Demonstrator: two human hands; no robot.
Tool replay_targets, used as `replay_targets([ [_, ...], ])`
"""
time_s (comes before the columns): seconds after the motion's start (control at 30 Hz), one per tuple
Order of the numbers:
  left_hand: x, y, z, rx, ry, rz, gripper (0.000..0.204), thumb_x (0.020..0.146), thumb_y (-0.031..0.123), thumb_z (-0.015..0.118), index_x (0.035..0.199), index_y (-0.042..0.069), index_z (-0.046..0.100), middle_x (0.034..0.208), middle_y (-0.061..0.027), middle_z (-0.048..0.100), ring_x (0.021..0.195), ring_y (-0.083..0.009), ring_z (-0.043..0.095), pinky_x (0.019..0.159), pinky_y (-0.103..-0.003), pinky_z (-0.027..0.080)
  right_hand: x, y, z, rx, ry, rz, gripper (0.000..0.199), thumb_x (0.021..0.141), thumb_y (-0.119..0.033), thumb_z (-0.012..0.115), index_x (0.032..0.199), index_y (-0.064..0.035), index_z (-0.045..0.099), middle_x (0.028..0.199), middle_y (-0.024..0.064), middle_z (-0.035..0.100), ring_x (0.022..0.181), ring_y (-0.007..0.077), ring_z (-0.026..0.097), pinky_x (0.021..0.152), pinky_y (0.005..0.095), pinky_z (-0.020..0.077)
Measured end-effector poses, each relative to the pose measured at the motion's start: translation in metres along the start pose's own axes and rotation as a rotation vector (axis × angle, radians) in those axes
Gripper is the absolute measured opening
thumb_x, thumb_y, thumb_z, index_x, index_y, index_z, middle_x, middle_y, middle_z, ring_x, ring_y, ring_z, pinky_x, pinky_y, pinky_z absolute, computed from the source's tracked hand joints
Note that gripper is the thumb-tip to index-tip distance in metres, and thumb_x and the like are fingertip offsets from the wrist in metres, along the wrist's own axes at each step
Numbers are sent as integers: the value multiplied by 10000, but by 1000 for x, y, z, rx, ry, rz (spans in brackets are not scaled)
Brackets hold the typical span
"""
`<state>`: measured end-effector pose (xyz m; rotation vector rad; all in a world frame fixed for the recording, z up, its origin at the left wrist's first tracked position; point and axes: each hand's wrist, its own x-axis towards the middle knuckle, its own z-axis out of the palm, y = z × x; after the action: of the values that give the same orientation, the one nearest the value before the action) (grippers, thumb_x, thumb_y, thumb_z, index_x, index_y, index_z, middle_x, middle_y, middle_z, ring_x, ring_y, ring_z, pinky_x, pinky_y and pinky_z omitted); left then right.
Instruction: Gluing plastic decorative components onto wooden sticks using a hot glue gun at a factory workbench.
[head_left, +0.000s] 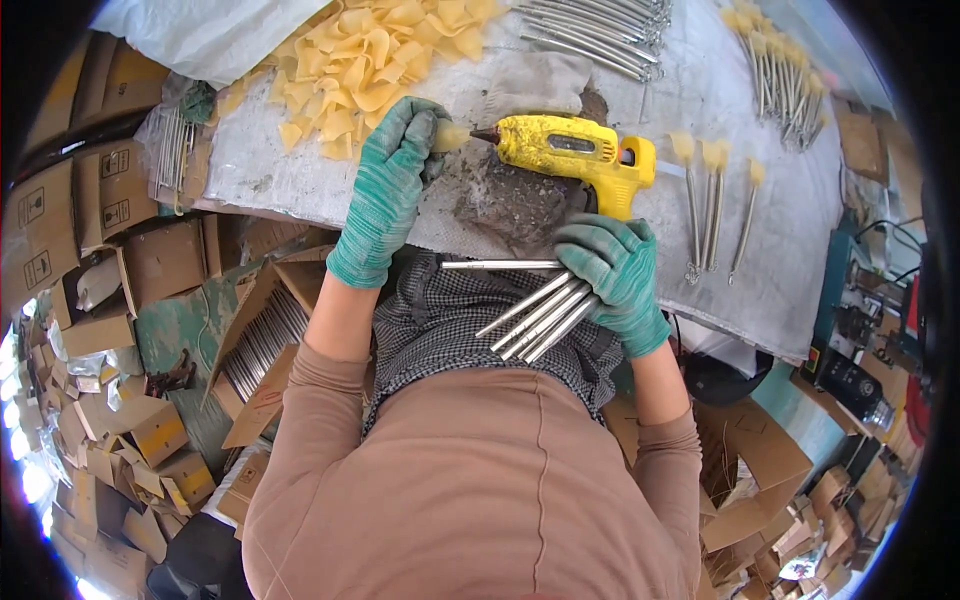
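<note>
My left hand (397, 160), in a green glove, is closed on a pale yellow translucent piece (450, 136). That piece is at the dark nozzle of a yellow glue gun (556, 143); I cannot tell if they touch. The gun rests on a dark, crusted block (512, 205), its handle pointing toward me. Just below the handle, my gloved right hand (612, 268) is closed around several silvery metal rods (545, 318). Most of them fan down to the left over my lap, while one lies nearly level.
Loose yellow pieces (365, 65) are heaped at the far left of the cloth-covered table (440, 225). Bare metal rods (600, 35) lie at the back. Rods with yellow ends (712, 195) lie to the right. An open carton of rods (262, 345) stands at left below the table.
</note>
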<state>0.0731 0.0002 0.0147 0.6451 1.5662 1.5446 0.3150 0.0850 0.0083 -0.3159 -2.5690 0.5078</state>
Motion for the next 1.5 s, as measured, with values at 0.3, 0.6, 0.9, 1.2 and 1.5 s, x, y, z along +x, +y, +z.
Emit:
replay_targets([
  [0.3, -8, 20, 6, 54, -39, 8, 223, 1000, 265, 475, 999, 66, 575, 784, 55, 507, 647, -17, 389, 597, -155, 372, 3, -17, -6, -167, 116, 317, 549, 639, -305, 704, 1168, -159, 672, 700, 70, 530, 605, 245, 539, 567, 349, 436],
  [0.6, -9, 15, 9, 359, -59, 288, 164, 981, 158, 494, 1020, 15, 563, 819, -22, 568, 720, -88, 514, 679, -211, 450, 7, -20, -20, -210, 69, 246, 536, 646, -289, 695, 1157, -129, 671, 660, 71, 477, 594, 245, 520, 556, 364, 412],
  [0.9, -23, 13, 19, 395, -194, 350, 191, 992, 162, 457, 1069, 25, 565, 860, -17, 554, 745, -78, 531, 692, -199, 448, -1, -22, -14, -14, 103, 292, 504, 636, -265, 718, 1112, -104, 682, 698, 62, 515, 637, 250, 535, 603, 353, 440],
  [1.2, -1, -3, -34, 621, 74, 363, 266, 905, 195, 600, 1140, 72, 575, 912, -86, 584, 732, -185, 594, 671, -291, 501, -82, 42, -29, -123, 522, 592, 491, 709, -107, 650, 1196, -54, 627, 961, 114, 643, 763, 279, 617, 709, 350, 504],
  [1.5, -3, -21, -12, 1188, 121, 315, 382, 780, 319, 718, 1067, 103, 588, 1040, -125, 555, 901, -311, 607, 753, -416, 493, -62, 12, -10, 291, 701, 734, 268, 871, -83, 643, 1128, -19, 601, 978, 71, 641, 782, 117, 584, 679, 264, 494],
])
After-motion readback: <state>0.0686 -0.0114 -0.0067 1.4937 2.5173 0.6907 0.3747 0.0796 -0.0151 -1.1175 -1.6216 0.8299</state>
